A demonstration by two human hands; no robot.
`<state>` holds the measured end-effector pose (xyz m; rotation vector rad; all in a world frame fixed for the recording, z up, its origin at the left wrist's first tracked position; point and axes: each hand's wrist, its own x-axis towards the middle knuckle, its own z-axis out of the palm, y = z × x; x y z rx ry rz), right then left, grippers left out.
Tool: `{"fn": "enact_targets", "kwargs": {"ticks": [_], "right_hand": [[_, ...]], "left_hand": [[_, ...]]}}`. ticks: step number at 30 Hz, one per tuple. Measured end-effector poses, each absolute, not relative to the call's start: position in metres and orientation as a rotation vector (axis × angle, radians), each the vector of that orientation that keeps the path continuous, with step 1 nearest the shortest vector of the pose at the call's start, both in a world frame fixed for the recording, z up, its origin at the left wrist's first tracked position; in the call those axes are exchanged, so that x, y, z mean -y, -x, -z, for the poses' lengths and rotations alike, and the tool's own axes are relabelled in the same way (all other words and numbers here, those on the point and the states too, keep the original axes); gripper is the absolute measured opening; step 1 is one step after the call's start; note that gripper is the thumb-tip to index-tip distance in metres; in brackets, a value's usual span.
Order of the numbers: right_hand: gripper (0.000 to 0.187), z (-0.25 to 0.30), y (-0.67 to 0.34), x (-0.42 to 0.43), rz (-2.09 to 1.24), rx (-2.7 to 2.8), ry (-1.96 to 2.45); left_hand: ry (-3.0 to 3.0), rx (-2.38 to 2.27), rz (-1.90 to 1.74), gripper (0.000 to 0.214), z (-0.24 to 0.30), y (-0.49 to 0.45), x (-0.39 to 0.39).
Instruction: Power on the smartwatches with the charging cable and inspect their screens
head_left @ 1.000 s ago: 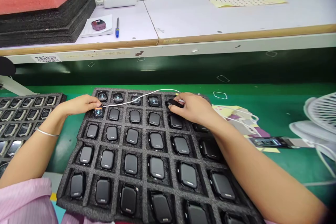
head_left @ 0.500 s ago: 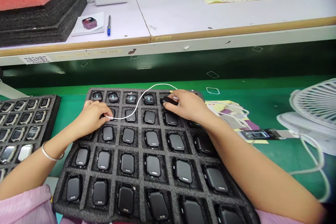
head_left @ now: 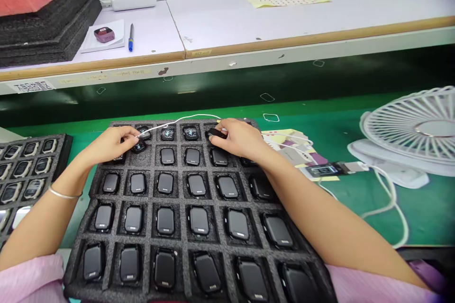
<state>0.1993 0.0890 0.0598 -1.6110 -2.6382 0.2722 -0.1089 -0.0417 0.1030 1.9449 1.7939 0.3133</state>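
Note:
A black foam tray [head_left: 152, 199] holds several black smartwatch bodies [head_left: 196, 184] in a grid; the far row's screens are lit. My left hand [head_left: 110, 144] pinches the end of a thin white cable [head_left: 177, 120] against a lit watch [head_left: 139, 146] in the second row at the tray's far left. My right hand [head_left: 240, 139] rests at the tray's far right with its fingers closed on a small black device [head_left: 216, 133], from which the cable runs. A silver bangle sits on my left wrist.
A second foam tray of watches [head_left: 26, 170] lies at the left. A white fan [head_left: 408, 132] with its cord stands at the right, near coloured papers and a dark device [head_left: 325, 170]. Behind, a white bench carries stacked foam [head_left: 42, 28], a pen and a pink device. Another person sits beyond it.
My left hand has moved along the tray's far left cells with the cable end and now sits on a lit watch. The view has shifted right, bringing the fan further in.

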Motion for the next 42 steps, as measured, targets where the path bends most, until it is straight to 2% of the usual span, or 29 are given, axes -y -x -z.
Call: {"fn": "enact_targets", "kwargs": {"ticks": [3, 10, 29, 42], "right_hand": [[0.032, -0.059, -0.200, -0.090, -0.267, 2.634, 1.605], [0.031, -0.057, -0.201, -0.090, -0.265, 2.636, 1.594], [0.030, -0.059, -0.200, -0.089, -0.288, 2.628, 1.603], [0.031, -0.061, -0.199, -0.088, -0.277, 2.641, 1.618]], "left_hand": [[-1.854, -1.674, -0.303, 0.052, -0.097, 0.113, 0.039], [-1.906, -1.608, -0.225, 0.057, -0.092, 0.105, 0.038], [-1.944, -1.654, -0.184, 0.052, -0.087, 0.106, 0.038], [-1.905, -1.625, -0.209, 0.064, -0.089, 0.107, 0.038]]}}
